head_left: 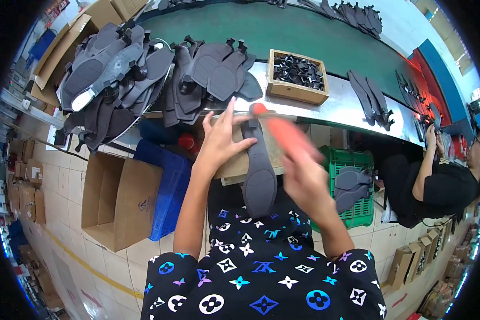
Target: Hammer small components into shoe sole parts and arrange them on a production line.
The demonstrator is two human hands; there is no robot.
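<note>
My right hand (306, 184), blurred by motion, is closed round the red-orange handle of a hammer (288, 136). Its reddish head end is over the heel end of a dark grey shoe sole (260, 176). The sole points toward me across a pale work block (232, 166) at the edge of the bench. My left hand (224, 141) lies beside the heel end with its fingers spread, the thumb reaching to the sole's edge. Just beyond, a wooden box (298, 94) holds many small black heel pieces (298, 72).
Piles of grey soles (218, 69) with black heels lie at the back left. A green conveyor belt (197, 24) runs behind. Below stand a cardboard box (120, 197), a blue crate (168, 197) and a green basket (352, 217). Another person (437, 181) sits at the right.
</note>
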